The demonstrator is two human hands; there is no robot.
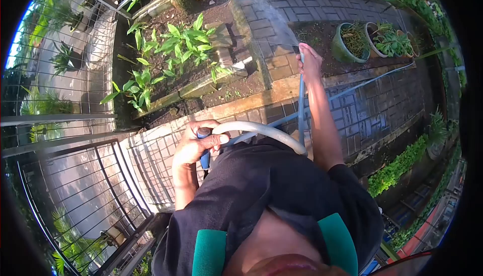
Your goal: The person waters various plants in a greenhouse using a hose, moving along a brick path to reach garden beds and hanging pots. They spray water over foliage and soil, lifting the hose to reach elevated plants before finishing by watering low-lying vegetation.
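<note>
watering looked under way: the right hand (pixel 309 62), fingers closed round the end of the blue hose (pixel 301 105), held it out far, its last stretch running near to far, mouth aimed far-left, spray (pixel 261 14) fanning over bricks (pixel 282 4). the left hand (pixel 193 145) gripped a slack loop near the body. reaching the leafy bed (pixel 176 50) would need a leftward swing.

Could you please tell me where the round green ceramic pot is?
Head view, upper right: the round green ceramic pot stands just right of the right hand gripping the blue hose, beside a brown pot.
</note>
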